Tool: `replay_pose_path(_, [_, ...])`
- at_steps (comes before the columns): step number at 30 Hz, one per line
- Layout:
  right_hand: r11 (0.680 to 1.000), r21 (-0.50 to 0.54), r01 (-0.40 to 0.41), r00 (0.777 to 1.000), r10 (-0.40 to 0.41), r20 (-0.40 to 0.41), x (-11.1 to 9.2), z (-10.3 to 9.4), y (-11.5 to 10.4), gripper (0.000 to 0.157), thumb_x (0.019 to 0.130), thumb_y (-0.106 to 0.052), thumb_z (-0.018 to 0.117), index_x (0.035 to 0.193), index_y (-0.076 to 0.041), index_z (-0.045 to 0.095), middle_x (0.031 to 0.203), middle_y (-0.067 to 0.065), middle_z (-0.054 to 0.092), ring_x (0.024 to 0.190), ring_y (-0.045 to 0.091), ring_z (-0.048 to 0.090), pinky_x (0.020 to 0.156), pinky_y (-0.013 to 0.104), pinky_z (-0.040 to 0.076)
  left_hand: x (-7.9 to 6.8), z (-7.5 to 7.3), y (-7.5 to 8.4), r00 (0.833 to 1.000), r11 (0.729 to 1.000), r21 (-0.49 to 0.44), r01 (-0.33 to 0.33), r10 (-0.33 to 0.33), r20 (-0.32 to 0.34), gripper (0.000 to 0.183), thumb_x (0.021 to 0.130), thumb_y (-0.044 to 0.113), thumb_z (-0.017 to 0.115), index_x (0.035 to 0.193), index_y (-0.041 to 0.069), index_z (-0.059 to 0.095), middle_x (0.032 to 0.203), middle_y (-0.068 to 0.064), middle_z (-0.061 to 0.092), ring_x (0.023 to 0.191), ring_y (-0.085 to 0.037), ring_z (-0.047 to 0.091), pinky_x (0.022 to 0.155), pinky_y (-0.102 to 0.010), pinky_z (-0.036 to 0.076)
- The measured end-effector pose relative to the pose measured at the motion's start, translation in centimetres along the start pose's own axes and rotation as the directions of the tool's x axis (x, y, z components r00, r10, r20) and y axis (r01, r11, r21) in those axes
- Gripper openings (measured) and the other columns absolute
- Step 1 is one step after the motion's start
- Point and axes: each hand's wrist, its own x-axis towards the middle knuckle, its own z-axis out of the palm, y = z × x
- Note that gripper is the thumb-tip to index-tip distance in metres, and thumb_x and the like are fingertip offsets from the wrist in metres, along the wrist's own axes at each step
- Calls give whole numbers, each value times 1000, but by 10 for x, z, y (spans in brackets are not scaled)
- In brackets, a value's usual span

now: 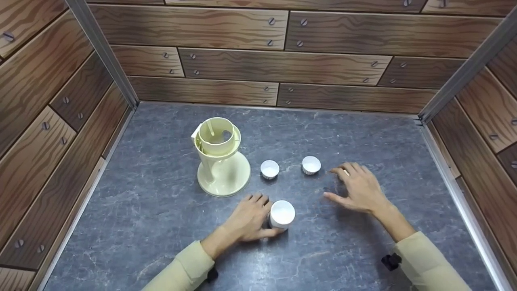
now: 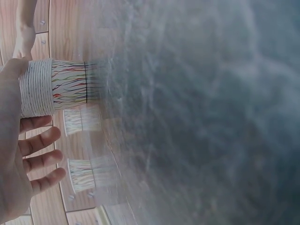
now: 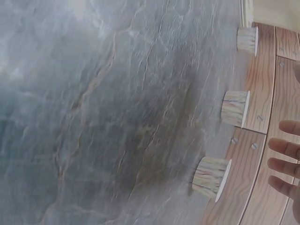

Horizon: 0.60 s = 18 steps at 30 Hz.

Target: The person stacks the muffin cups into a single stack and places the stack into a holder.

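Observation:
A stack of white paper baking cups (image 1: 282, 214), with coloured streaks on the lowest one in the left wrist view, stands upright on the table. My left hand (image 1: 251, 220) holds it between thumb and index finger, the other fingers spread apart. Two single baking cups stand farther back, a left one (image 1: 270, 169) and a middle one (image 1: 311, 165). The right wrist view has a third single cup (image 3: 212, 177), hidden under my right hand in the head view. My right hand (image 1: 359, 189) is above the table right of the middle cup, fingers apart, holding nothing.
A pale yellow plastic stand (image 1: 218, 171) with a round base and an open cylinder on top is at the back left. Wood-patterned walls (image 1: 282, 66) with metal edge strips enclose the dark marbled table (image 1: 133, 202) at the back and both sides.

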Motion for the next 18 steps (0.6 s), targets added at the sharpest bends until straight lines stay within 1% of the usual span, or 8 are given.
replay_pose_path(4, [1000, 2, -30, 999, 30, 16, 0, 1, 6, 71, 82, -68, 74, 128, -14, 69, 117, 12, 68, 110, 35, 64, 96, 54, 52, -1, 0, 0, 1000, 1000, 1, -2, 2, -3, 72, 93, 79, 51, 126, 16, 66, 115, -2, 69, 109, -20, 64, 92, -37, 54])
replay_pose_path(8, [998, 1, -57, 998, 57, 31, 0, 2, 13, 72, 83, -69, 74, 128, -14, 69, 118, 13, 68, 112, 36, 63, 96, 55, 51, -1, 0, 0, 1000, 1000, -1, -1, 1, -2, 73, 93, 78, 52, 127, 15, 66, 116, -2, 69, 110, -20, 64, 93, -37, 54])
replay_pose_path(14, [995, 1, -100, 994, 100, 54, -2, 7, 25, 73, 84, -66, 74, 131, -10, 67, 123, 17, 67, 118, 40, 61, 98, 58, 49, 0, 1, 1, 1000, 1000, -14, 12, -12, 7, 74, 92, 79, 54, 128, 15, 65, 116, -2, 68, 110, -20, 62, 94, -37, 54])
replay_pose_path(18, [993, -11, -121, 991, 122, 54, -4, 10, 33, 76, 84, -66, 74, 132, -8, 66, 124, 19, 66, 118, 41, 61, 96, 57, 48, 0, 0, 1, 999, 1000, -18, 23, -22, 27, 75, 92, 79, 53, 130, 16, 65, 117, -2, 68, 112, -20, 62, 97, -38, 53])
